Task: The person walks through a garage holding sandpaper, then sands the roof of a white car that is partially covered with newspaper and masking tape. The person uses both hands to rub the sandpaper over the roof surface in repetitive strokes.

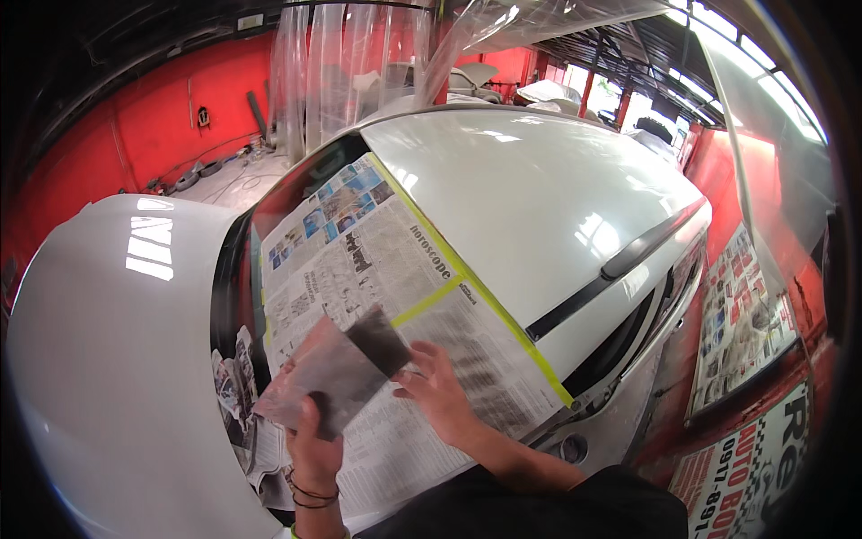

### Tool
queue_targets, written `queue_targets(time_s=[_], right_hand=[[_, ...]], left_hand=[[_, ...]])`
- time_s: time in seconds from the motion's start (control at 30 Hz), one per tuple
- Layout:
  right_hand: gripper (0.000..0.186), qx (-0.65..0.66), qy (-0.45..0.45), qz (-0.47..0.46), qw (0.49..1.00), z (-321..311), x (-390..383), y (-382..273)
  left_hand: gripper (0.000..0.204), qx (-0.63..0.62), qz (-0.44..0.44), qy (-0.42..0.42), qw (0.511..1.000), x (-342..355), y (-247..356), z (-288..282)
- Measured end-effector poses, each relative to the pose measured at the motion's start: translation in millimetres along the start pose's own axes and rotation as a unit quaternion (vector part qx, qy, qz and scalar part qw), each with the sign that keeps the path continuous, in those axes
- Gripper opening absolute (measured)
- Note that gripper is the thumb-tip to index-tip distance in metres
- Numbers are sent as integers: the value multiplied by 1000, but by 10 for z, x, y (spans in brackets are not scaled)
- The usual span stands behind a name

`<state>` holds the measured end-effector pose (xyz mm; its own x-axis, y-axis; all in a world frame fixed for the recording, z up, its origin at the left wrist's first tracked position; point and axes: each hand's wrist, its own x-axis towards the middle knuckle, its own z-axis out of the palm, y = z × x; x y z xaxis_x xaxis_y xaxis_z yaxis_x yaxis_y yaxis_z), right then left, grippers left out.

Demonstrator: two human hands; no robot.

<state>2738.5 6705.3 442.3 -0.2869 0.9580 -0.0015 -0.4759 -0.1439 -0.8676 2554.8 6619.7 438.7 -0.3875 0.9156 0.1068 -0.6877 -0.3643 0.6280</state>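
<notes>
Left hand grip pinches grey abrasive sheet at 7 o'clock. Right hand spread flat on newspaper masking, holding nothing. Judgement: keep sheet flat, avoid yellow tape.

1 head view looks steeply down, close over a papered windscreen

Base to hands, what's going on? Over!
Left hand grips grey sheet. Right hand flat on newspaper taped over windscreen. Nothing blocking.
</notes>
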Motion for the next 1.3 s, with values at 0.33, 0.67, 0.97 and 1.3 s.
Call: queue_targets(time_s=[0.33,0.67,0.97,1.3], right_hand=[[36,83,-37,-38,995,-519,287,-585],[35,111,6,55,992,-213,84,-613],[34,15,70,-6,997,-150,80,-420],[19,-158,1,-28,987,-76,190,-464]], left_hand=[[68,123,-41,47,990,-103,-282,246],[36,384,163,-102,903,141,-300,632],[42,439,157,-121,876,-24,-446,624],[46,482,181,-127,848,-80,-356,485]])
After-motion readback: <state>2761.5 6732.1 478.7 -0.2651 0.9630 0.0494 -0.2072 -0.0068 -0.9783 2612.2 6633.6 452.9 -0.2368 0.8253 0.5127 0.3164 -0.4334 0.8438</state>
